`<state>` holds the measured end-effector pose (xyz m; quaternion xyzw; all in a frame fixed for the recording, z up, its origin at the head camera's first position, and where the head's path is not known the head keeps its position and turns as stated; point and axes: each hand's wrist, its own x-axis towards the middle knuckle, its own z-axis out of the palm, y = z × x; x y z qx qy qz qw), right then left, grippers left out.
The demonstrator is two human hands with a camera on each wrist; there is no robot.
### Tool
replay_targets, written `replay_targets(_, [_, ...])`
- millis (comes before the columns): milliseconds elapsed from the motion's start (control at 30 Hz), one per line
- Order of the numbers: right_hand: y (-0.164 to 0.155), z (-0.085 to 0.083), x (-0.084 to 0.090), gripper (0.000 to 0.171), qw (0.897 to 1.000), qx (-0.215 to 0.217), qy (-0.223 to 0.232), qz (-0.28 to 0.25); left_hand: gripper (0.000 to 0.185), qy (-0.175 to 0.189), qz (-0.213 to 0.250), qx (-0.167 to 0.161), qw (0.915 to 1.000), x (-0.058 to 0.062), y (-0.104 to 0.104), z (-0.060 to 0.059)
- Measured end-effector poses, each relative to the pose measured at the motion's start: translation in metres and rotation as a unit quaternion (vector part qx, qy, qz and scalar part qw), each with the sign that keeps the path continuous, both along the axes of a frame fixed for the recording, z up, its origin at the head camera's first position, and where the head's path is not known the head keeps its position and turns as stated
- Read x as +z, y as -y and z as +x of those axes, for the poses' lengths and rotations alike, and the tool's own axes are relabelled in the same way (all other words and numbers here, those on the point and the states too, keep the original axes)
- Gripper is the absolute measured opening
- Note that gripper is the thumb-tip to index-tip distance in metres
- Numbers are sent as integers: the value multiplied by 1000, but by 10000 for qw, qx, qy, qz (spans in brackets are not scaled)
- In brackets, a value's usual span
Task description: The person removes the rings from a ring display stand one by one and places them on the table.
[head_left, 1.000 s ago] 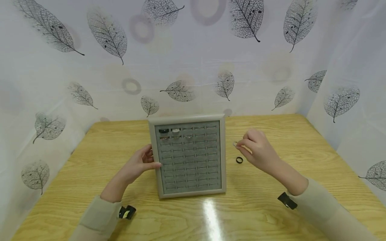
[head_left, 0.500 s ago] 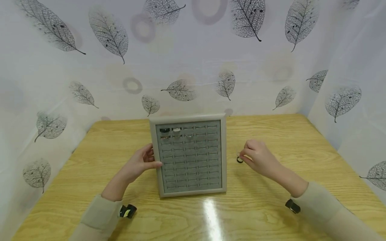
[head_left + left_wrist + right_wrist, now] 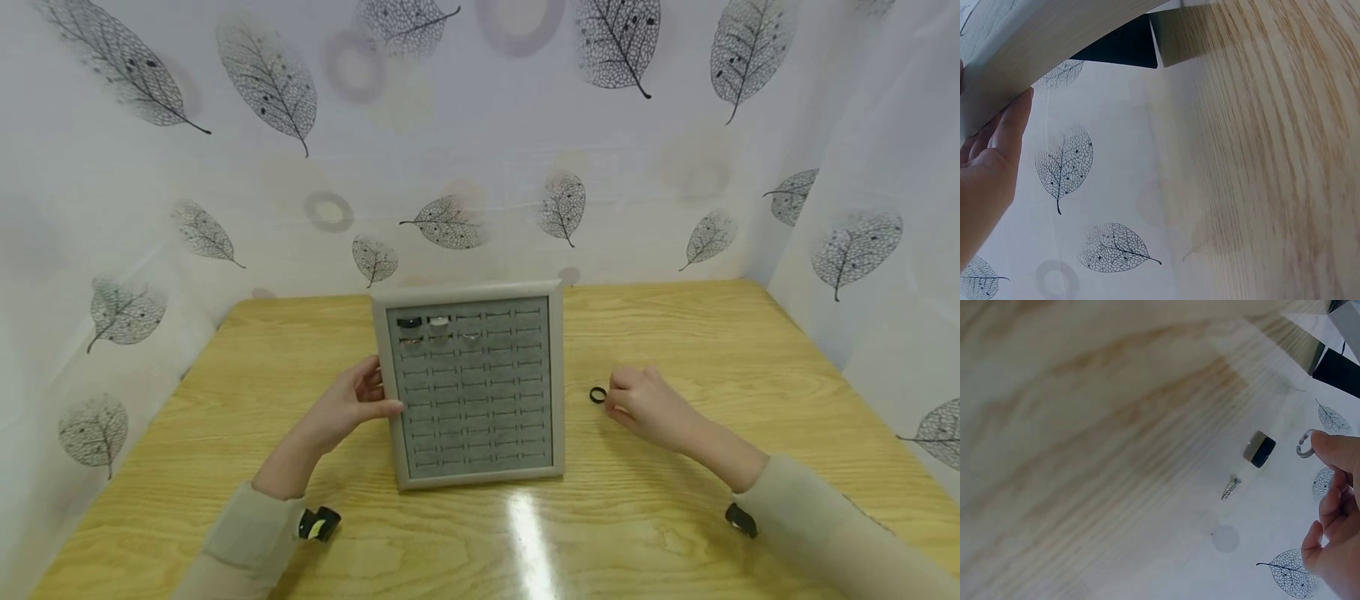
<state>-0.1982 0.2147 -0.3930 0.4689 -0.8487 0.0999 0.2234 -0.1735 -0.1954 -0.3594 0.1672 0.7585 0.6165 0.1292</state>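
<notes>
A grey ring display tray (image 3: pixel 390 392) stands tilted on the wooden table. My left hand (image 3: pixel 352 404) grips its left frame, thumb on the front and fingers (image 3: pixel 1013 125) behind. A black ring (image 3: pixel 408 323) and a silver ring (image 3: pixel 437 322) sit in its top row, with a few more in the row below. My right hand (image 3: pixel 641 406) rests low on the table to the right of the tray. Its fingertips (image 3: pixel 1330 447) pinch a small silver ring (image 3: pixel 1304 444). A loose black ring (image 3: pixel 597 395) (image 3: pixel 1261 450) lies just left of those fingertips.
The wooden table (image 3: pixel 675 333) is walled in by a leaf-printed curtain (image 3: pixel 480 150) at the back and both sides. A small silver piece (image 3: pixel 1231 487) lies near the black ring in the right wrist view. A glare streak lies in front of the tray.
My right hand has come down and toward me, from above the table to its surface beside the loose black ring, still with the silver ring. The left hand and tray have stayed put.
</notes>
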Motion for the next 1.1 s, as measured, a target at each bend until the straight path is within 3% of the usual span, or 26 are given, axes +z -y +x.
replay_targets(500, [4, -1, -7, 8, 9889, -417, 1188, 783, 75, -24, -2, -18, 10000, 0, -1, 1])
replay_targets(1100, [7, -3, -9, 8, 9859, -431, 1217, 1061, 78, 4, -84, 41, 10000, 1, 0, 1])
